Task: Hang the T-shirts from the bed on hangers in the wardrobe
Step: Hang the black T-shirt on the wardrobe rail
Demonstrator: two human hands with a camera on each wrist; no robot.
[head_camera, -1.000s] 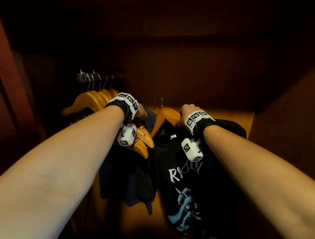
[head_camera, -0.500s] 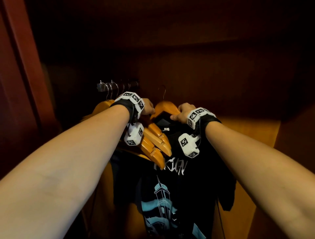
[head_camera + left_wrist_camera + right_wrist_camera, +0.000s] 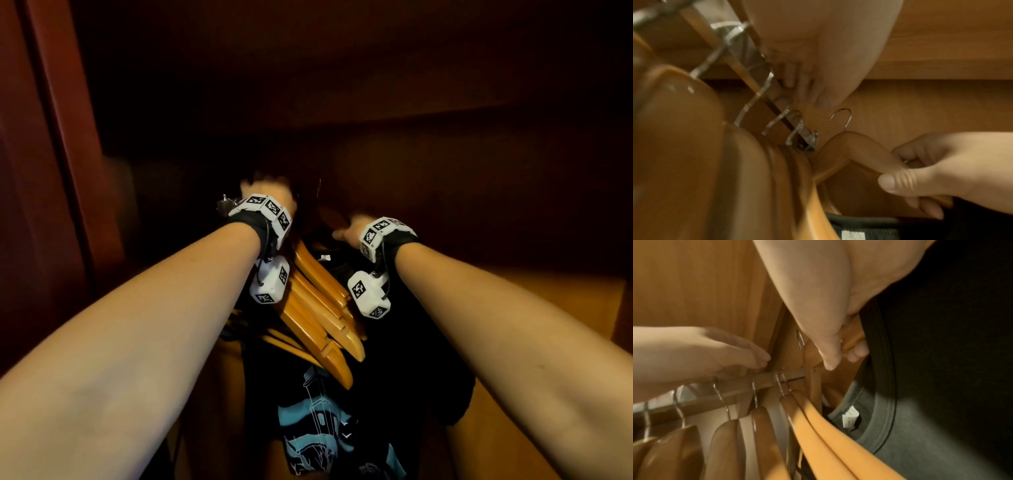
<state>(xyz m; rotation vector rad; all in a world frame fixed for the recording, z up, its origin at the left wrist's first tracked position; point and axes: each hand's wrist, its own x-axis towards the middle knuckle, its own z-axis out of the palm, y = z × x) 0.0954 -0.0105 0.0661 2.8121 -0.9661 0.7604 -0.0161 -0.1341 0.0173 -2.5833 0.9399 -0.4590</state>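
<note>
t-shirt (image 3: 359,404) on its wooden hanger (image 3: 851,151), held up inside the wardrobe just beside the rail (image 3: 764,378).
right hand (image 3: 937,172) is clamped on the hanger's arm, thumb on the near face and fingers curled behind, the black shirt hanging below it (white label showing at the collar); the hanger's metal hook (image 3: 842,116) sits free past the rail's end. left hand (image 3: 701,353) reaches to the rail with fingers straight, holding nothing, above the row of empty hangers (image 3: 756,434).
</note>
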